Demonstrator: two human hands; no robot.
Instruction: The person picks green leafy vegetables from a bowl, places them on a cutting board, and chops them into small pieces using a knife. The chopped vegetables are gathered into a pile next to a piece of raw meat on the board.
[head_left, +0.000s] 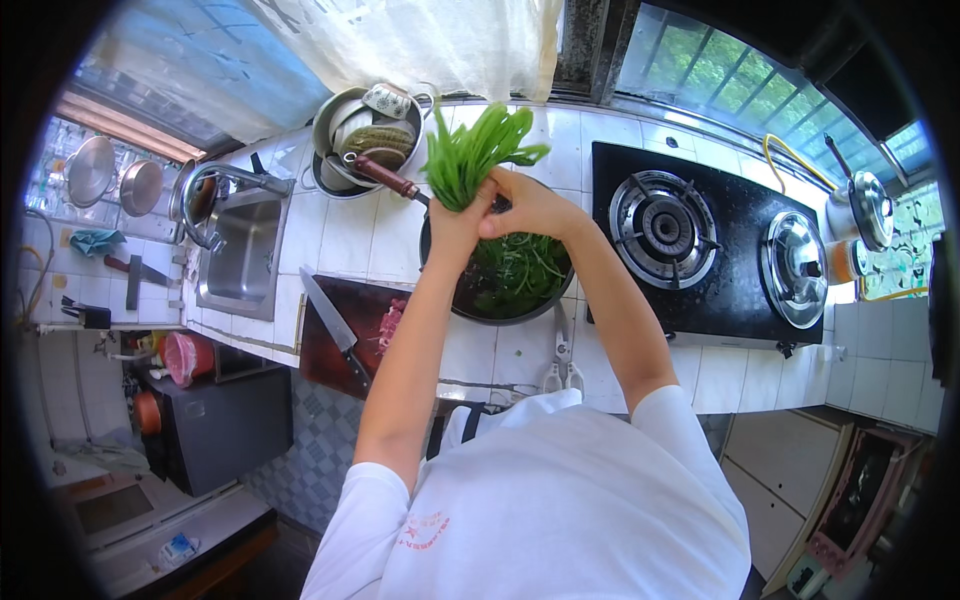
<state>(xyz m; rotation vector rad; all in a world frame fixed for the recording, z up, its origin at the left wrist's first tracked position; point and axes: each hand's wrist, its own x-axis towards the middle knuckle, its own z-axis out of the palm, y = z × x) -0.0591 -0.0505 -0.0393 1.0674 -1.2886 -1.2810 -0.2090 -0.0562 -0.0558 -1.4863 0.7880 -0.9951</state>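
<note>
My left hand (456, 229) grips a bunch of leafy greens (480, 146) near its lower end, above a dark wok (510, 316). Touching the base of the same bunch is my right hand (529, 202), its fingers and thumb curled round it. More cut greens (521, 274) lie in the wok, which seems to hold water. The wok's brown wooden handle (385, 177) points to the upper left. Kitchen scissors (561, 360) lie below the wok. At the left, a kitchen knife (330, 315) rests on a dark red cutting board (319, 375) beside cut raw meat (390, 326), partly hidden by my left forearm.
A black gas stove (731, 225) stands at the right, with a glass-and-metal lid (795, 270) on it. A pot of stacked bowls (322, 120) stands behind the wok handle. Left of the board is a steel sink (244, 259) with a curved faucet (240, 174).
</note>
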